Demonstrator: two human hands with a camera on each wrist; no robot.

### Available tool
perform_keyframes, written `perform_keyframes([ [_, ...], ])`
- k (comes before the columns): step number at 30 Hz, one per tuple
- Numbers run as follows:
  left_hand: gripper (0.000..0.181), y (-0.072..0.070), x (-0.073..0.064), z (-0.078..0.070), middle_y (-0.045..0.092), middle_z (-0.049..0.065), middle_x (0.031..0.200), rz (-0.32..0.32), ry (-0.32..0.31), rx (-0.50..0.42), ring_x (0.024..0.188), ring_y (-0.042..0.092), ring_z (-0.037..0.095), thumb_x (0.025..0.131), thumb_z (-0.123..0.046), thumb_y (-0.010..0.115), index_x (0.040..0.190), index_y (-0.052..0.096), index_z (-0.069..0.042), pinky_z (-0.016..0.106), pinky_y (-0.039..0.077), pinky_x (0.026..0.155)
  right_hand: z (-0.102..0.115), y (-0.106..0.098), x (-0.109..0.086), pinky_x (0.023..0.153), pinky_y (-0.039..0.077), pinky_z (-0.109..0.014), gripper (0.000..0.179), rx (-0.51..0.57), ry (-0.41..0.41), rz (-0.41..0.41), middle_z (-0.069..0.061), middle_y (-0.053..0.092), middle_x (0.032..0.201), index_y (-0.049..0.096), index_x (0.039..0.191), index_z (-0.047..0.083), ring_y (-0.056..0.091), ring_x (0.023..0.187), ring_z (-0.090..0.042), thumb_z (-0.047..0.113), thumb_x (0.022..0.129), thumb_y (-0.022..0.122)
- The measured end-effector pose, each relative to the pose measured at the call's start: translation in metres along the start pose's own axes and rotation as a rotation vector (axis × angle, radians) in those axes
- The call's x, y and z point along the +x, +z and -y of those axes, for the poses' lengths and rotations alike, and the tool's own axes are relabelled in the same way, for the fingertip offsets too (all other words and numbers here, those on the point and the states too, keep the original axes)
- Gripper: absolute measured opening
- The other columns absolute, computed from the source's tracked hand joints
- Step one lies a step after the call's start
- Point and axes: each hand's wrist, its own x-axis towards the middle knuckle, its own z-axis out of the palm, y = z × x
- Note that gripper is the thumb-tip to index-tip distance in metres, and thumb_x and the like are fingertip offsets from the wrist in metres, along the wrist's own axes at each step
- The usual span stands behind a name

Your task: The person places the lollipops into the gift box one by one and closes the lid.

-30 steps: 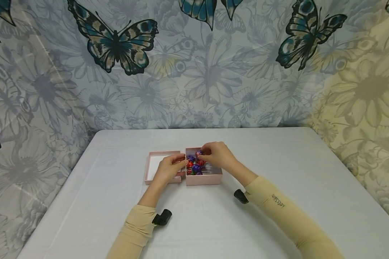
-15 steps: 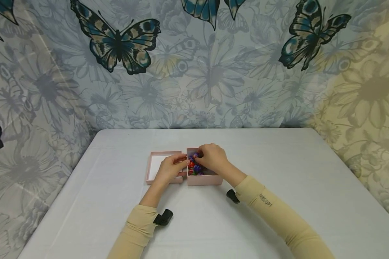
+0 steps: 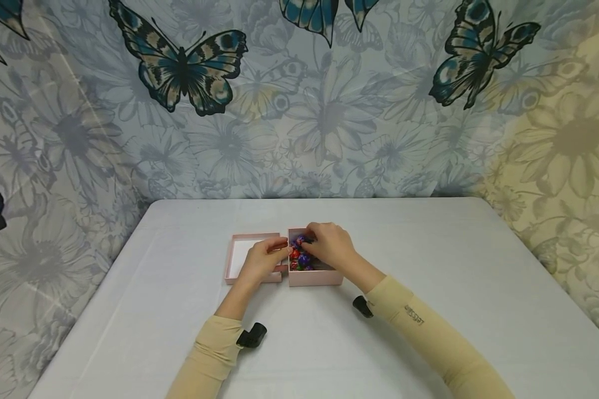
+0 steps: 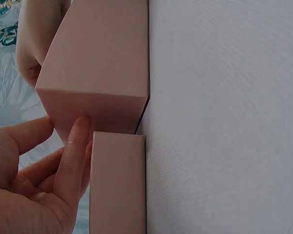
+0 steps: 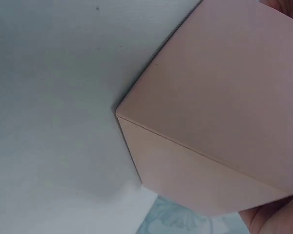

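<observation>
An open pink box (image 3: 315,279) holds several lollipops (image 3: 304,259) in shiny red, blue and purple wrappers, heaped at its left side. My right hand (image 3: 331,244) reaches over the box from the right. Its thumb and fingers pinch a purple-wrapped lollipop (image 3: 300,240) near the back left; the hand covers much of the interior. My left hand (image 3: 263,259) is between the box and its shallow lid (image 3: 237,236). In the left wrist view, its extended fingers (image 4: 77,146) touch the box's side wall (image 4: 102,109). In the right wrist view, box walls (image 5: 219,97) hide most of the right hand.
The lid lies to the left, open side up, close against the box. A white-covered table (image 3: 404,233) spreads around both. Behind it hangs a flowered cloth (image 3: 324,122) with butterflies.
My right hand has shifted left and slightly lower into the box, bringing the lollipop to the heap's back left. Over the last half second it barely moves. My left hand stays at the box's side.
</observation>
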Motion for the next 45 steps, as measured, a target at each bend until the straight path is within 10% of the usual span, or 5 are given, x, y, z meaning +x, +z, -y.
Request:
perform_keyframes([
  [13, 0.041, 0.001, 0.000, 0.001, 0.062, 0.019, 0.126, -0.006, -0.003, 0.002, 0.107, 0.064, 0.031, 0.095, -0.011, 0.065, 0.132, 0.057, 0.002, 0.033, 0.061, 0.075, -0.017, -0.011, -0.025, 0.079, 0.060, -0.033, 0.023, 0.430, -0.029, -0.123, -0.004, 0.072, 0.098, 0.071, 0.107, 0.005, 0.068, 0.090, -0.018, 0.020, 0.090, 0.072],
  [24, 0.042, 0.002, -0.001, -0.002, 0.060, 0.018, 0.128, 0.001, -0.010, 0.015, 0.111, 0.063, 0.030, 0.095, -0.012, 0.064, 0.134, 0.055, 0.002, 0.032, 0.061, 0.077, -0.047, -0.018, -0.049, 0.082, 0.060, -0.036, 0.028, 0.497, 0.076, -0.260, -0.010, 0.070, 0.107, 0.069, 0.112, 0.003, 0.067, 0.097, -0.025, 0.018, 0.090, 0.073],
  [45, 0.040, 0.011, 0.000, -0.006, 0.061, 0.021, 0.126, 0.025, 0.021, 0.078, 0.107, 0.065, 0.032, 0.096, -0.009, 0.062, 0.133, 0.055, 0.005, 0.032, 0.061, 0.075, -0.065, -0.013, -0.066, 0.086, 0.058, -0.037, 0.043, 0.593, 0.344, 0.014, -0.016, 0.068, 0.117, 0.065, 0.126, 0.001, 0.068, 0.102, -0.025, 0.031, 0.095, 0.065],
])
